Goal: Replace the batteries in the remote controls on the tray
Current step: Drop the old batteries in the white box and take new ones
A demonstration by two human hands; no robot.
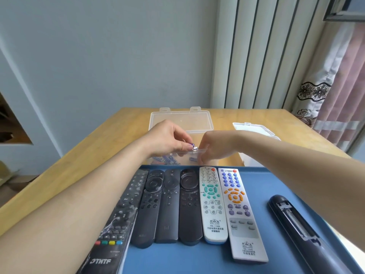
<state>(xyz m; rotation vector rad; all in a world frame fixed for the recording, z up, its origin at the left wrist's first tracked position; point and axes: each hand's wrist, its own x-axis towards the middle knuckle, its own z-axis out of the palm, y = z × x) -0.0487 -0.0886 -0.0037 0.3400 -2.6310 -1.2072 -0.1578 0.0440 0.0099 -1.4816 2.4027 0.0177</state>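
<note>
The battery (192, 145) is up off the table, pinched between the thumb and fingertips of the left hand (167, 139). It is a small cylinder with a blue-purple wrap and a bright metal end, held just above the rim of the clear plastic box (150, 161) where more loose cells (167, 160) lie. The right hand (215, 147) is beside it, fingers curled down over the box's near wall; I cannot tell whether it grips the wall or a cell. This battery looks meant for the dark remote (292, 220), which lies back-up on the blue tray (256, 184) with its battery bay (296, 222) uncovered. That remote sits nearer the person and to the right of both hands, its long axis running roughly away from the person. The right hand is therefore the closer one, and the cell would need turning along that line. 6 other remotes (189, 204) lie face-up in a tight row, in glossy black and matte white plastic. The box's lid (181, 119) lies open on the wooden table (118, 131).
</note>
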